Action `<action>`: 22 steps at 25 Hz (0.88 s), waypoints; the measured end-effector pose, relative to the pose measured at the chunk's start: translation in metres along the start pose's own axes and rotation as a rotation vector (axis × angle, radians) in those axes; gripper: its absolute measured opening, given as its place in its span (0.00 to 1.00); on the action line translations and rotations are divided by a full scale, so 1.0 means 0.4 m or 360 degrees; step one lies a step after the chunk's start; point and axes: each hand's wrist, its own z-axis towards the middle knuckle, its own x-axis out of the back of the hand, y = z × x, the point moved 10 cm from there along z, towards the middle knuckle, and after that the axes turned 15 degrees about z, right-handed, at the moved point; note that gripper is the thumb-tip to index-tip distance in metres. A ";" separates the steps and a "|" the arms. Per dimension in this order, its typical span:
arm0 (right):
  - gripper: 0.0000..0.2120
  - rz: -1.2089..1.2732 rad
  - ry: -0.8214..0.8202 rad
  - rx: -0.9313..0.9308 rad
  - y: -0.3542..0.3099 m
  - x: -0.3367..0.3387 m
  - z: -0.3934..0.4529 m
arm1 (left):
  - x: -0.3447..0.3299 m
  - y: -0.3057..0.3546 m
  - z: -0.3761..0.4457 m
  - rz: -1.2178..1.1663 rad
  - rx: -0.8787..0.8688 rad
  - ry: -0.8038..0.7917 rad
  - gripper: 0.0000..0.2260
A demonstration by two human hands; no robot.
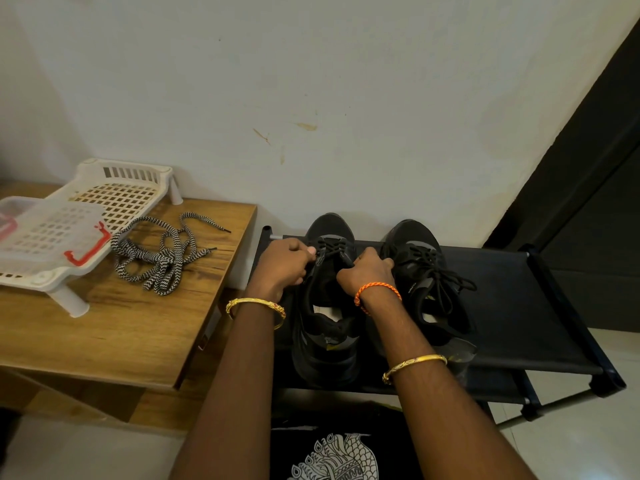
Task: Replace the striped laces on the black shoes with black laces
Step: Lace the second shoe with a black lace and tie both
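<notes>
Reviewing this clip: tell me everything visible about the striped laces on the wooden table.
The striped laces are flat woven cords in a black-and-white zigzag pattern, with dark tips on the ends that show. They are out of the shoes and lie in a loose tangled heap on the wooden table, looped over one another, two ends trailing toward the table's right edge. The heap sits just right of the white plastic rack; whether it touches the rack is unclear. Neither hand touches them.
</notes>
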 end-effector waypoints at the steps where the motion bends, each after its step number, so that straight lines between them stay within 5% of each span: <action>1: 0.23 -0.0002 -0.0005 -0.0006 0.001 0.000 0.000 | 0.002 -0.005 0.002 -0.0095 0.0027 0.0002 0.10; 6: 0.22 0.0004 -0.0027 -0.0005 -0.002 0.001 -0.003 | 0.014 -0.040 0.005 -0.0313 0.0219 0.0082 0.07; 12: 0.21 -0.0021 -0.0086 0.0036 -0.013 0.001 -0.003 | 0.019 -0.016 0.011 0.0552 -0.0011 0.0138 0.06; 18: 0.04 0.0451 -0.0043 0.0658 -0.158 0.037 -0.056 | 0.011 0.109 -0.062 -0.0692 -0.0241 -0.0333 0.10; 22: 0.10 0.1235 -0.0674 0.0544 -0.208 -0.037 -0.119 | 0.025 0.178 -0.116 -0.0839 -0.0466 -0.0456 0.12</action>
